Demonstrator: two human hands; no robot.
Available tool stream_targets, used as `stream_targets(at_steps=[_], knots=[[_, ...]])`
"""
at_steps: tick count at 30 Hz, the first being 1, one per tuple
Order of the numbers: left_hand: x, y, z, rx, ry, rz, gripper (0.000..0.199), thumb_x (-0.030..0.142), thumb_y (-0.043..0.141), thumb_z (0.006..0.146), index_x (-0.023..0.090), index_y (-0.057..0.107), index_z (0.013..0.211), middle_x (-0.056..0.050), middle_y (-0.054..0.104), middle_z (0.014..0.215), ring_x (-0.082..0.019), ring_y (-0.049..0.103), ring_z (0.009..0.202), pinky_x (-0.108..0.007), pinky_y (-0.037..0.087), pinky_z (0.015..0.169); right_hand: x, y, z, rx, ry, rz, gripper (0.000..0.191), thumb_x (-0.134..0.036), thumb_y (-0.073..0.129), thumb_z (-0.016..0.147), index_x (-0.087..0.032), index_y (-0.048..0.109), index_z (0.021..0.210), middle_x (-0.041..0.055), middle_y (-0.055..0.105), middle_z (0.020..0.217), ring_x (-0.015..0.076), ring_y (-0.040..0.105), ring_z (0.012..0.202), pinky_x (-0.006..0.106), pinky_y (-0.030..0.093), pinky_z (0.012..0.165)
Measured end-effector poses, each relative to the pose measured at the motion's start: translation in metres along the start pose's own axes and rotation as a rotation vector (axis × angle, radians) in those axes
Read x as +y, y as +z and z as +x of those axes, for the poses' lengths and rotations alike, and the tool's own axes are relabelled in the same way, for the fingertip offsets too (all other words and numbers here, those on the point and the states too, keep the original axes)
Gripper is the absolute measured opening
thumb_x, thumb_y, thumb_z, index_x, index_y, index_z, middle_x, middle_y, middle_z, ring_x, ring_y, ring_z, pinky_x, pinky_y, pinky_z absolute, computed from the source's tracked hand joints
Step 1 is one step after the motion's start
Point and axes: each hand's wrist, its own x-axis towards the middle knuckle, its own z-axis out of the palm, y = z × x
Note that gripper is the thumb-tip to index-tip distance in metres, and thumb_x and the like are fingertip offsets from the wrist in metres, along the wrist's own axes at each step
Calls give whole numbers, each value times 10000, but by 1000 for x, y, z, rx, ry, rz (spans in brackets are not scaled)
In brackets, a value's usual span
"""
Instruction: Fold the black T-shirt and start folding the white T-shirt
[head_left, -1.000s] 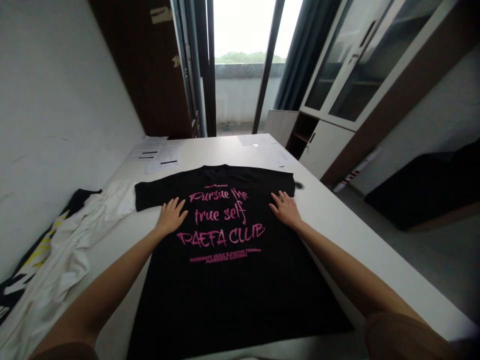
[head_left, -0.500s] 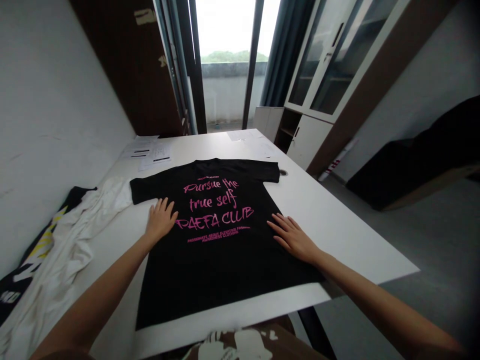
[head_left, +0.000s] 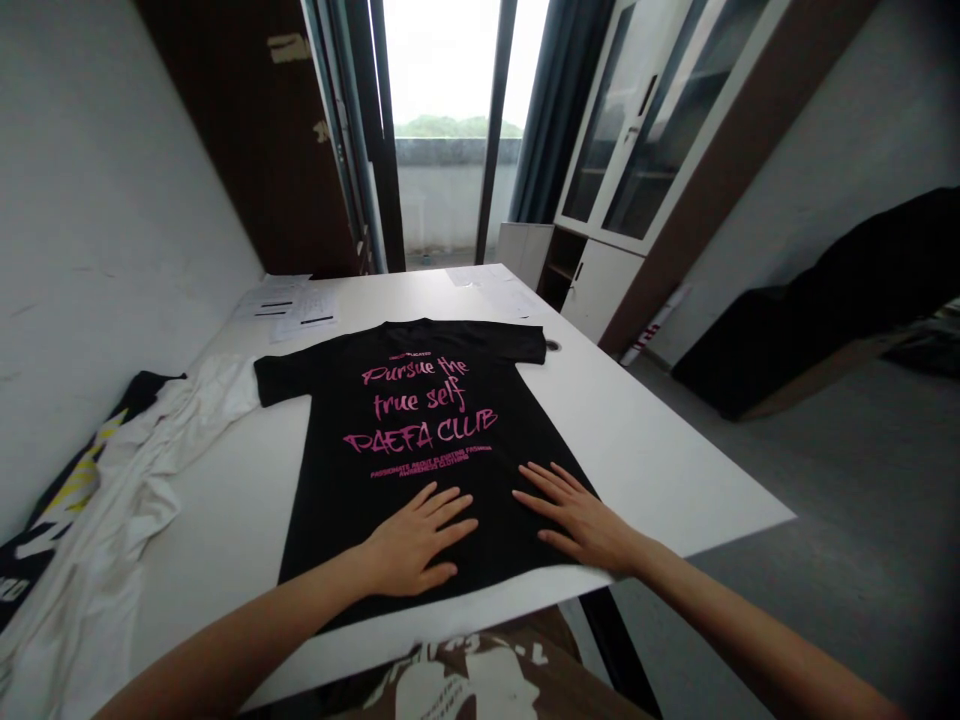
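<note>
A black T-shirt [head_left: 420, 380] with pink lettering lies spread flat on the white table [head_left: 660, 450], its collar toward the window and its hem toward me. My left hand [head_left: 416, 540] rests on the lower middle of the shirt, fingers spread and pointing to the right. On the shirt's lower right part lies my right hand [head_left: 581, 515], palm down with the fingers apart. Neither hand grips the cloth.
White cloth [head_left: 142, 480] and a black garment with yellow marks [head_left: 75, 480] lie along the left wall. Papers [head_left: 304, 310] are at the table's far left. Past the table's right edge stands a cabinet [head_left: 600, 290].
My left hand has moved from the shirt's left edge, right and toward me, onto its lower middle. My right hand has slid slightly toward the hem. The view has shifted a little.
</note>
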Motion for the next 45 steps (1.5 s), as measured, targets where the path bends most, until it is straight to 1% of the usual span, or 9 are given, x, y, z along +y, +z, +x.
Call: stream_targets(at_steps=[5, 9, 13, 18, 22, 24, 34, 40, 45], knots=[[7, -2, -24, -31, 1, -22, 753, 366, 627, 907, 298, 307, 1585, -73, 239, 1680, -312, 207, 1543, -566, 116, 1254, -14, -3, -14, -18, -66, 54, 798, -560, 681, 884, -312, 375, 1578, 104, 213, 1678, 359, 240, 1521, 618, 174, 1226], [16, 2, -40, 74, -123, -106, 572, 336, 682, 841, 256, 521, 1384, -97, 489, 1511, -305, 428, 1403, -518, 292, 1201, -21, 5, -27, 127, -64, 34, 448, -465, 647, 922, -250, 646, 1314, 136, 489, 1523, 342, 458, 1397, 577, 351, 1172], [18, 1, -63, 191, -274, -145, 430, 337, 745, 770, 232, 584, 1155, -109, 587, 1274, -300, 533, 1180, -461, 450, 1031, -19, 15, -41, 244, 67, -24, 181, -341, 558, 974, -254, 686, 1069, 118, 679, 1120, 286, 644, 1050, 482, 552, 917], [10, -1, -118, 150, -355, -30, 419, 444, 734, 826, 241, 596, 1166, -98, 597, 1200, -292, 529, 1080, -441, 423, 966, -6, 23, -55, 284, 201, -50, 209, -400, 521, 998, -248, 663, 1009, 89, 678, 913, 256, 647, 844, 406, 539, 761], [6, 8, -152, 47, -387, 129, 35, 267, 634, 930, 249, 618, 906, -39, 637, 948, -245, 537, 883, -387, 380, 829, 6, 15, -53, 167, 278, 56, 334, -464, 444, 1033, -252, 625, 850, 26, 644, 709, 212, 625, 670, 331, 483, 640], [6, 11, -157, 19, -398, 155, 96, 192, 602, 937, 245, 600, 856, -27, 640, 894, -236, 542, 842, -376, 360, 795, 15, 4, -44, 112, 325, 125, 388, -477, 401, 1046, -255, 603, 801, 7, 627, 668, 198, 612, 623, 312, 462, 607], [10, -45, -147, -110, -458, -206, 142, 260, 542, 971, 235, 580, 836, 8, 640, 853, -179, 574, 803, -302, 387, 748, 126, -22, 55, 219, 585, -19, 325, -462, 493, 973, -231, 681, 1103, 74, 721, 971, 222, 671, 810, 325, 492, 740], [-63, -79, -102, 153, -516, -113, 217, 359, 486, 1002, 216, 647, 967, -44, 641, 1007, -204, 576, 937, -338, 462, 869, 162, -22, 153, 342, 784, -34, 466, -458, 528, 986, -203, 552, 1375, 112, 722, 1113, 273, 674, 999, 345, 480, 845], [-128, -72, -25, 305, -489, 50, 236, 360, 590, 955, 242, 678, 1140, -82, 584, 1344, -262, 510, 1272, -433, 408, 1112, 177, -28, 197, 431, 872, -6, 528, -427, 468, 1018, -168, 457, 1478, 165, 693, 1219, 298, 655, 1102, 375, 477, 913]])
